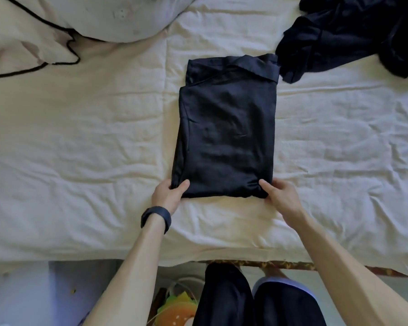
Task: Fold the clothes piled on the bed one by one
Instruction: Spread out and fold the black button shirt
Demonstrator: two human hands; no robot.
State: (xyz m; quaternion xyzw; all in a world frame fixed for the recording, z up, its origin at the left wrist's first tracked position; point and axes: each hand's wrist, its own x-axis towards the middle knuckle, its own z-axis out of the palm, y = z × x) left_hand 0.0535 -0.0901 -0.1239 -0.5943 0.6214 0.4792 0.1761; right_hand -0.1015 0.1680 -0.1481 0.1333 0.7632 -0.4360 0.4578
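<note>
The left hand [169, 195] pinches the near left corner of the folded dark garment [226, 132], thumb on top and the other fingers tucked under the cloth, hidden. The right hand [279, 196] holds the near right corner the same way, thumb laid over the fold and its fingers mostly out of sight beneath. A dark wristband [156, 218] sits just behind the left hand.

Between the hands the garment's near edge lies straight on the bed sheet [80, 149]. The garment stretches away from them as a tall rectangle, with a loose flap turned over at its far end. What kind of garment it is cannot be made out.

Beyond the right hand, just beside the garment's far right corner, lies the pile of dark clothes [353, 36]. Whether the two touch is unclear. The frame cuts the pile off, and its pieces blur into one mass. Far beyond the left hand, a grey pillow [118, 17] and a cream pillowcase [21, 43] with black piping are also cut off.

Wrinkled sheet spreads wide outside each hand and runs back from the hands to the bed's near edge.
</note>
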